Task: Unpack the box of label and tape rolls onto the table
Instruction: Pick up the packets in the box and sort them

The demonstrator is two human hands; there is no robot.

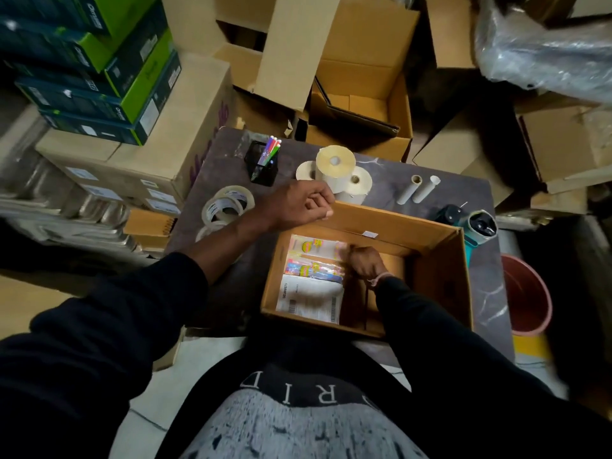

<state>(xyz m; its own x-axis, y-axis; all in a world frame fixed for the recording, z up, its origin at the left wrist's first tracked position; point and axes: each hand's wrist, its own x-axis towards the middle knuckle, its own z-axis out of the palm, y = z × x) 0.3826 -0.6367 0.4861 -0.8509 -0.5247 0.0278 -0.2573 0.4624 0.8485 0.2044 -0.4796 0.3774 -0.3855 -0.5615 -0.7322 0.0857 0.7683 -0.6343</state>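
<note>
Brown open cardboard box (433,276) sits on grey table (463,193). Left hand (298,203) grips its far rim. Right hand (366,261) inside pinches colourful plastic packets (314,260).

Left hand (299,204) curled, forearm stretched forward; right hand (366,262) reaching down, fingers bent.

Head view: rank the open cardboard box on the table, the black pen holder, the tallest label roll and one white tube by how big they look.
1. Cardboard box.
2. Tallest label roll.
3. Black pen holder, close to the roll; unsure.
4. White tube.
</note>
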